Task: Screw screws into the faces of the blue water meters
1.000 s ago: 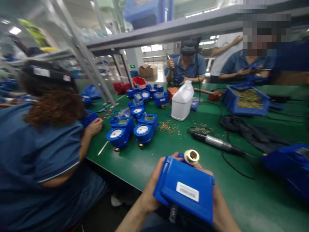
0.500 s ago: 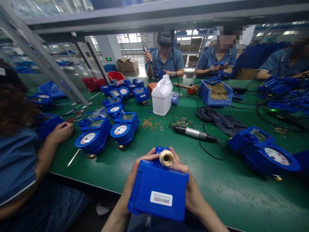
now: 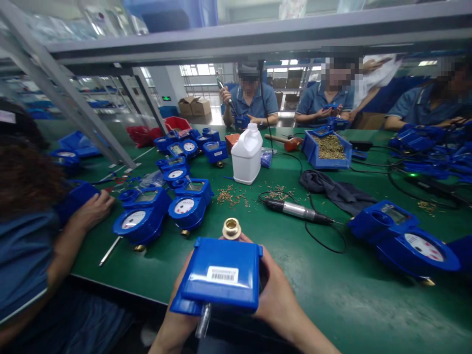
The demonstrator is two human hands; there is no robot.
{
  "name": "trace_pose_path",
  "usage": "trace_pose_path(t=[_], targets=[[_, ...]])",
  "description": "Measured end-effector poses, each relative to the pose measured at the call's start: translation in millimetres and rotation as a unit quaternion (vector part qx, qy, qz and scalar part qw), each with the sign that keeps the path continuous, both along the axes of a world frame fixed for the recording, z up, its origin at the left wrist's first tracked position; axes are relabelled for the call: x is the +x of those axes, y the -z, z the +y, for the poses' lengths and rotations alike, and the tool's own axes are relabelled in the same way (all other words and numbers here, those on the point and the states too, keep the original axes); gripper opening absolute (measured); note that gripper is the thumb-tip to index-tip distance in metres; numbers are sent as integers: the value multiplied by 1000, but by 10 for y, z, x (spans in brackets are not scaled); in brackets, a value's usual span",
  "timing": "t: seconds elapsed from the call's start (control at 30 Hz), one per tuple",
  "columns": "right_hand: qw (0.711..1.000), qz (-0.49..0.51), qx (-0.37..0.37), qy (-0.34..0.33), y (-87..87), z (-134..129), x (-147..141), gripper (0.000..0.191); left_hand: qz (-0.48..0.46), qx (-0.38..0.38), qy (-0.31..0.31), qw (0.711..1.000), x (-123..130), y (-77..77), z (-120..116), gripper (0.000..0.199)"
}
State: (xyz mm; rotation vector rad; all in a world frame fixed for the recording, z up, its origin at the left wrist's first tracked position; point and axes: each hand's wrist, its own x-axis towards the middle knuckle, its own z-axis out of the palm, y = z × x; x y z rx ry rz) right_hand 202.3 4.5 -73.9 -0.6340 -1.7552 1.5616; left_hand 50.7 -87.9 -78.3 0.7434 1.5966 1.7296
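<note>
A blue meter (image 3: 221,263) with a barcode label and a brass fitting (image 3: 231,228) at its far end is held over the near table edge. My left hand (image 3: 180,290) grips its left side, fingers mostly hidden behind the casing. Around the right side wraps my right hand (image 3: 271,280), its fingertips near the fitting. A clear plastic piece (image 3: 203,319) hangs below the casing. Beyond the meter, an electric screwdriver (image 3: 295,210) lies on the green table (image 3: 254,236), beside loose screws (image 3: 230,195).
Assembled meters stand at left (image 3: 142,216) and right (image 3: 409,241). A white jug (image 3: 247,155), a blue screw bin (image 3: 327,150) and a dark cloth (image 3: 335,191) lie farther back. A person's hand (image 3: 94,210) rests at left; more people sit opposite under a metal shelf (image 3: 236,37).
Both hands have turned and tilted the meter, moving it slightly left. Its brass fitting now points more upward. Behind the seated people, a person in white has come into view.
</note>
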Motion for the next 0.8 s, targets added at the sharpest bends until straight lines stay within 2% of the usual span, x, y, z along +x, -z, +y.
trace_pose_path(t=[0.07, 0.13, 0.27, 0.4, 0.43, 0.47, 0.53, 0.6, 0.63, 0.7, 0.8], targets=[[998, 15, -67, -1, -4, -38, -110, 93, -9, -7, -36, 999, -24, -2, -54, 91], [989, 50, -139, -22, -25, -79, -242, 89, -44, -30, -72, 996, -49, -33, -91, 99], [953, 82, -271, -106, -165, -123, -485, 79, -117, -48, -132, 983, -130, -152, -158, 86], [915, 58, -313, -247, -238, -12, -661, 68, -190, -51, -172, 965, -312, -211, -268, 78], [914, 50, -314, -253, -216, 44, -713, 64, -219, -57, -176, 958, -371, -210, -297, 77], [919, 40, -315, -232, -179, 110, -775, 59, -244, -66, -178, 951, -433, -204, -323, 76], [939, 26, -315, -132, -79, 261, -940, 55, -269, -88, -191, 940, -552, -183, -365, 74], [948, 21, -315, -25, 22, 419, -1162, 58, -266, -105, -207, 935, -655, -155, -388, 72], [948, 24, -317, 2, 64, 492, -1291, 62, -261, -111, -210, 936, -699, -141, -394, 70], [946, 37, -322, 24, 122, 612, -1563, 64, -258, -124, -202, 937, -773, -114, -395, 66], [942, 77, -328, 17, 169, 714, -1933, 50, -268, -133, -175, 938, -862, -83, -378, 64]])
